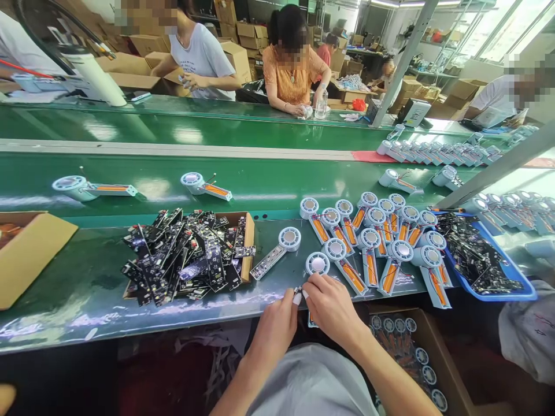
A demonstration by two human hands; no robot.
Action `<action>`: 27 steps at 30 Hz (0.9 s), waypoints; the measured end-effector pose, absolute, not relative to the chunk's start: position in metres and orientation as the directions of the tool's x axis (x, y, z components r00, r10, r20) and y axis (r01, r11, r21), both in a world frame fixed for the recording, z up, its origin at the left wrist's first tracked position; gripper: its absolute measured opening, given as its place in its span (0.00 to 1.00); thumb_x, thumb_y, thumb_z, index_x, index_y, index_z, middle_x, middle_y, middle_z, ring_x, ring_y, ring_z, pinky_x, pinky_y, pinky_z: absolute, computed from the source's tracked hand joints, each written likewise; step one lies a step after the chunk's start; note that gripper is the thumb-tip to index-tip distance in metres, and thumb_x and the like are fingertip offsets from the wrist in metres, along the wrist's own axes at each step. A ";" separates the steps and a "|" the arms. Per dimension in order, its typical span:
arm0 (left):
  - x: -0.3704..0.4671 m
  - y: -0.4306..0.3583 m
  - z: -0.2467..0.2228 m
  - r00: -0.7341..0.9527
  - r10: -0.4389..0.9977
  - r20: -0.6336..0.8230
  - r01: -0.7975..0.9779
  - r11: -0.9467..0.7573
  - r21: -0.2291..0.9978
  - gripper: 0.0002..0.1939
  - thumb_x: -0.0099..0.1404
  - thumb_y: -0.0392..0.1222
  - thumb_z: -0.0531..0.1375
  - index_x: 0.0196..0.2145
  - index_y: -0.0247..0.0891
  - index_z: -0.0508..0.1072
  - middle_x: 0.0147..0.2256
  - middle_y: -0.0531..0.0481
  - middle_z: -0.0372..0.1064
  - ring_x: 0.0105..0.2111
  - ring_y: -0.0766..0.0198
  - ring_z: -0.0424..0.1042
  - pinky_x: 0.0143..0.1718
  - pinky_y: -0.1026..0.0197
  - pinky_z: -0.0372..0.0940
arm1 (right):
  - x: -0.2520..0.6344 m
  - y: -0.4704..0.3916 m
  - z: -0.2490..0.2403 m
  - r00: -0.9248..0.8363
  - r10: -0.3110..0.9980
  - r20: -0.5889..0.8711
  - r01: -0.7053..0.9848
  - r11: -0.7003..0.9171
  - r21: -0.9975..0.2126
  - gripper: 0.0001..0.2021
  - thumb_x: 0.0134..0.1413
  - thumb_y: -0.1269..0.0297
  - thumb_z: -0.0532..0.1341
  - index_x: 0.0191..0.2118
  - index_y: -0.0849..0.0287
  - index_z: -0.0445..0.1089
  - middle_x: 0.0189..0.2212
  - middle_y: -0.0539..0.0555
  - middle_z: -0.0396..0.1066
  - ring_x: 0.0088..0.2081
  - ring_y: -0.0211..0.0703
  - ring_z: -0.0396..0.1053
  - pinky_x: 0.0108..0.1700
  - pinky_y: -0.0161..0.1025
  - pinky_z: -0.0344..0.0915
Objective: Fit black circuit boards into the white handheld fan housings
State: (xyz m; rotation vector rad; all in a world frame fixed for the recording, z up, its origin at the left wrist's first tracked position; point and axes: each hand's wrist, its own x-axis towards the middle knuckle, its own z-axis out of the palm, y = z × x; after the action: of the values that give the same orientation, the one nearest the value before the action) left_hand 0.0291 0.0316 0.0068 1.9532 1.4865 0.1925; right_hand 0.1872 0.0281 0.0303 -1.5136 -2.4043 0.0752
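At the bench's front edge, my left hand point(277, 320) and my right hand point(332, 306) meet with fingertips pinched together. A small dark piece point(298, 290) shows between them, too small and covered to name. Directly beyond my right fingers is the round head of a pale blue handheld fan point(317, 264); part of an orange-and-blue handle point(311, 320) shows below the hands. To the left, another fan point(289, 238) lies with a board-like strip along its handle. A heap of black circuit boards point(191, 254) overflows a cardboard box point(248, 248) further left.
Several open fans point(368, 240) with orange batteries crowd the right. Beyond them is a blue tray point(531, 289) of circuit boards. More fans point(208, 188) lie on the green conveyor point(277, 185). A carton of fans point(433, 323) stands below right. Co-workers sit opposite.
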 end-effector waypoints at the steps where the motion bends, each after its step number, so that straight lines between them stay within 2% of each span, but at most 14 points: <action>1: 0.030 0.031 0.008 0.334 0.896 -0.293 0.835 -0.137 0.533 0.12 0.69 0.30 0.45 0.39 0.40 0.65 0.30 0.42 0.76 0.33 0.50 0.78 0.29 0.59 0.55 | 0.187 0.028 0.031 -0.406 0.889 0.212 0.875 0.445 -0.189 0.09 0.57 0.79 0.58 0.34 0.57 0.69 0.33 0.54 0.71 0.33 0.44 0.68 0.35 0.38 0.63; 4: 0.033 0.031 0.013 0.326 0.883 -0.339 0.862 -0.130 0.489 0.12 0.70 0.29 0.45 0.40 0.39 0.66 0.32 0.40 0.77 0.36 0.50 0.79 0.30 0.59 0.56 | 0.187 0.028 0.033 -0.407 0.893 0.193 0.873 0.442 -0.205 0.09 0.58 0.79 0.58 0.34 0.57 0.70 0.33 0.54 0.71 0.33 0.44 0.68 0.35 0.38 0.63; 10: 0.023 0.037 0.017 0.432 0.861 -0.270 0.752 -0.178 0.634 0.13 0.72 0.33 0.44 0.36 0.42 0.65 0.30 0.47 0.75 0.35 0.54 0.77 0.33 0.60 0.58 | 0.192 0.029 0.030 -0.338 0.919 0.202 0.833 0.393 -0.389 0.10 0.61 0.78 0.56 0.39 0.57 0.72 0.36 0.53 0.72 0.36 0.43 0.70 0.38 0.37 0.66; 14: 0.015 0.043 0.022 0.481 0.827 -0.291 0.785 -0.258 0.564 0.11 0.71 0.32 0.45 0.39 0.41 0.64 0.32 0.45 0.76 0.35 0.51 0.77 0.30 0.59 0.55 | 0.192 0.030 0.028 -0.304 0.935 0.182 0.818 0.354 -0.453 0.10 0.61 0.77 0.56 0.40 0.57 0.72 0.37 0.54 0.74 0.38 0.45 0.72 0.40 0.38 0.67; 16: 0.011 0.045 0.023 0.499 0.811 -0.304 0.793 -0.287 0.537 0.11 0.71 0.31 0.45 0.41 0.40 0.64 0.32 0.44 0.76 0.35 0.49 0.77 0.29 0.58 0.54 | 0.194 0.031 0.029 -0.293 0.941 0.171 0.808 0.339 -0.481 0.13 0.61 0.79 0.56 0.44 0.57 0.72 0.39 0.55 0.74 0.39 0.46 0.72 0.41 0.39 0.68; 19: 0.007 0.048 0.021 0.551 0.789 -0.271 0.742 -0.315 0.592 0.11 0.71 0.31 0.45 0.40 0.41 0.64 0.33 0.45 0.75 0.36 0.51 0.77 0.31 0.58 0.55 | 0.201 0.035 0.029 -0.363 0.916 0.169 0.749 0.394 -0.533 0.18 0.59 0.81 0.55 0.50 0.57 0.71 0.42 0.56 0.74 0.42 0.47 0.71 0.43 0.40 0.69; 22: 0.006 0.051 0.015 0.594 0.769 -0.235 0.691 -0.338 0.639 0.11 0.72 0.33 0.44 0.38 0.42 0.64 0.33 0.47 0.75 0.36 0.51 0.77 0.31 0.58 0.56 | 0.208 0.038 0.024 -0.442 0.870 0.216 0.659 0.479 -0.580 0.17 0.59 0.81 0.55 0.47 0.57 0.73 0.41 0.56 0.74 0.43 0.46 0.70 0.45 0.41 0.69; 27: 0.010 0.052 0.011 0.597 0.768 -0.231 0.705 -0.365 0.609 0.12 0.72 0.33 0.44 0.40 0.40 0.66 0.32 0.44 0.76 0.35 0.49 0.78 0.30 0.58 0.57 | 0.205 0.037 0.018 -0.371 0.891 0.262 0.655 0.451 -0.607 0.13 0.62 0.77 0.55 0.45 0.57 0.74 0.39 0.57 0.74 0.41 0.47 0.69 0.43 0.43 0.70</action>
State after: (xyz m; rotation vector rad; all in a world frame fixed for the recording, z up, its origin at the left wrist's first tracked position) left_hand 0.0099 0.0519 0.0109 2.1424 1.1597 0.1199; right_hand 0.2053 0.0368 0.0176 -1.2876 -2.1426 0.5505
